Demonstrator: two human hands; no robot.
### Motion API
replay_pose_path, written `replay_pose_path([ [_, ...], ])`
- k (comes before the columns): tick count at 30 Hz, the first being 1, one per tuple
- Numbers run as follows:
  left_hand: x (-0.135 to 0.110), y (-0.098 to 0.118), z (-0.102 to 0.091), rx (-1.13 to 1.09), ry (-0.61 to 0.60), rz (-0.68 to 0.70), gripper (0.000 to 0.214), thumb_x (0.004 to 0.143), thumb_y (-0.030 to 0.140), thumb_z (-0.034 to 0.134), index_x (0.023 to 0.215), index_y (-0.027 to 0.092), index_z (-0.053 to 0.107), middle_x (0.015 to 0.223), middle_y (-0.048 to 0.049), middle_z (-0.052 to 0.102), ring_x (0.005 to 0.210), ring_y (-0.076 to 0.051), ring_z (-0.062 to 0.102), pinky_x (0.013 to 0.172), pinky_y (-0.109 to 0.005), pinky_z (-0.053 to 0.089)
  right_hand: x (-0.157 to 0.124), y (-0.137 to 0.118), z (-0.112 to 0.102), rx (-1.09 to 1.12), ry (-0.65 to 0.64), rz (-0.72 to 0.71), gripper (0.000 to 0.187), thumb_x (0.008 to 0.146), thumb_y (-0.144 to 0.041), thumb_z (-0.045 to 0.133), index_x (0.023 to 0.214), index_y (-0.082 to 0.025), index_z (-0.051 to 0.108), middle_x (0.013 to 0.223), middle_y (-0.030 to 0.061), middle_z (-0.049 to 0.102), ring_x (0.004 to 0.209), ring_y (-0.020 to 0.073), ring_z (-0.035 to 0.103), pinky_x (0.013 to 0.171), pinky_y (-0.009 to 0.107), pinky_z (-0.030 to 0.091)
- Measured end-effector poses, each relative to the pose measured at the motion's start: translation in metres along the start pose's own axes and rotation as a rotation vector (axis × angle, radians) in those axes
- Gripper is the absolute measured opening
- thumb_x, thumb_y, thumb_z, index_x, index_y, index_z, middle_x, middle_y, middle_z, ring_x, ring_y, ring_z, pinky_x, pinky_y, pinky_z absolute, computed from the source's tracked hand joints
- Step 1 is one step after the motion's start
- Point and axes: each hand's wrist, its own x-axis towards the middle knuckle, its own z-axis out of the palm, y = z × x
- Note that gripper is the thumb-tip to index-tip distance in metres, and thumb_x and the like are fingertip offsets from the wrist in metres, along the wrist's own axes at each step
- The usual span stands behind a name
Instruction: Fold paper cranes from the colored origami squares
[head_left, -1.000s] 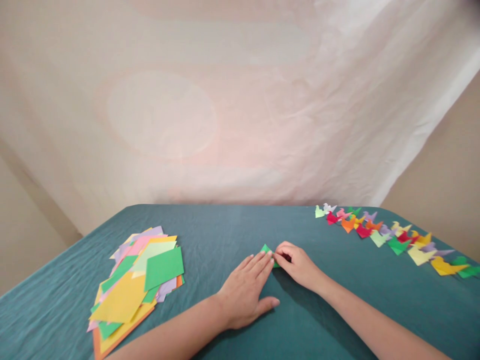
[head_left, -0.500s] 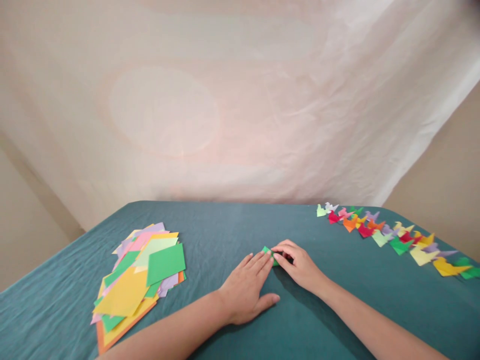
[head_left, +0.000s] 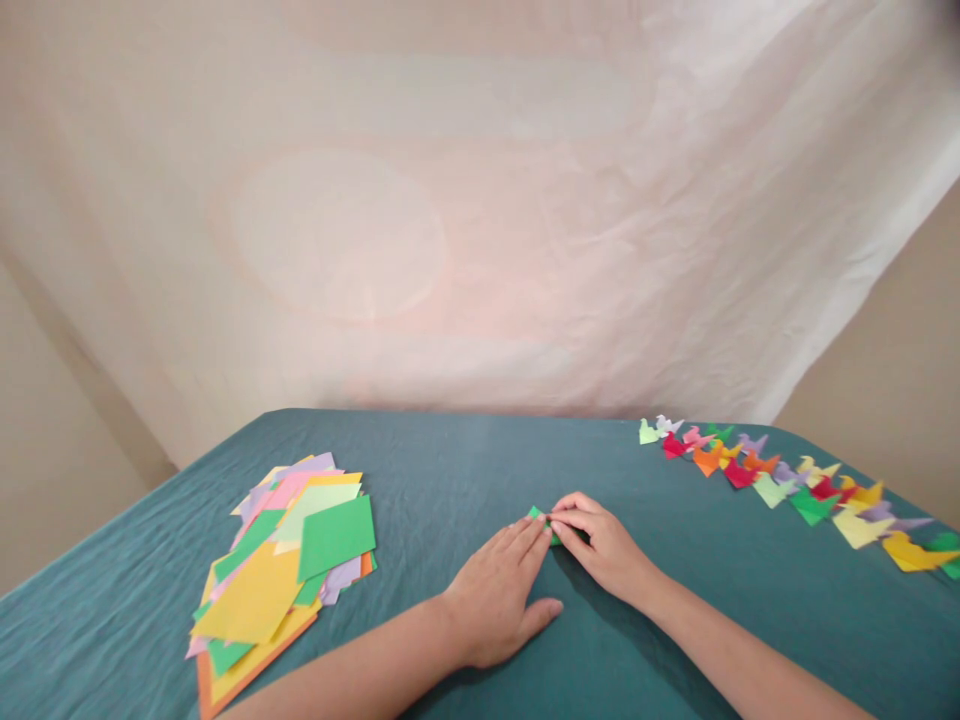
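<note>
A small folded piece of green paper [head_left: 535, 512] lies on the table, mostly covered by my fingers. My left hand [head_left: 501, 590] rests flat on it, fingers stretched out and thumb apart, the fingertips pressing its left part. From the right, my right hand [head_left: 600, 545] pinches the paper's edge with thumb and fingertips close together. The fingertips of both hands almost meet over the paper. Its exact folds are hidden.
To the left lies a loose pile of coloured paper squares [head_left: 251, 590], with a green square [head_left: 337, 538] on top. Rows of folded paper birds [head_left: 814, 505] stand along the right side. A dark green cloth [head_left: 450, 470] covers the table, and a pale sheet [head_left: 480, 230] hangs behind it.
My right thumb and fingers have drawn closer together at the paper's edge. My left hand stays flat on it. The whole view has shifted slightly, so everything appears a little lower.
</note>
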Motion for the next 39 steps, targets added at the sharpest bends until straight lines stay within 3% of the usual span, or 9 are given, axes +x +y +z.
replay_pose_path([
  [39, 0.0014, 0.0039, 0.0030, 0.026, 0.003, -0.035, 0.063, 0.087, 0.047, 0.039, 0.139, 0.014, 0.023, 0.146, -0.0125, 0.023, 0.133, -0.027, 0.022, 0.109, -0.041, 0.021, -0.0043, -0.0013, -0.0009, -0.134, -0.004, -0.063, 0.027, 0.090, -0.024, 0.042, 0.105, -0.027, 0.065, 0.101, 0.0065, 0.059, 0.093, 0.0199, 0.054, 0.084, 0.036, 0.044],
])
